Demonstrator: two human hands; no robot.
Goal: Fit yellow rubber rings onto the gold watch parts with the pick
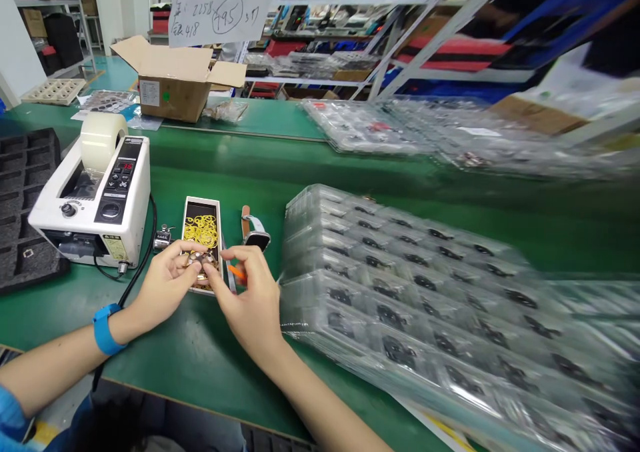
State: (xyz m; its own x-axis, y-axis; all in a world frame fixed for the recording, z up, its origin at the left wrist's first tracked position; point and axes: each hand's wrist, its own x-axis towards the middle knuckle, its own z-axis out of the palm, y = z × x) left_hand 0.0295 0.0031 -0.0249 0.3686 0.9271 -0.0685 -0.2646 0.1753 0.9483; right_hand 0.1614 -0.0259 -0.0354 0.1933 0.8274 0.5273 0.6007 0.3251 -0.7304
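My left hand [165,284] and my right hand [251,299] meet over a long white box [219,215]. Between their fingertips they grip a small shiny, gold-brown round piece [203,259], partly covered by the thumbs; its exact kind is unclear. Yellow rubber bands [201,229] lie heaped in the box, just beyond the fingers. A slim orange item [237,273] shows beside my right hand, but I cannot tell whether the hand touches it. Past my right fingers lies a smartwatch [257,239] with a pale strap and a brown strap piece.
A white tape dispenser [95,199] stands at left, beside a black foam tray [25,205]. A tally counter [163,237] sits near the box. Stacked clear trays [310,292] with dark parts fill the right. Behind are an open carton [173,95] and more clear trays [370,127].
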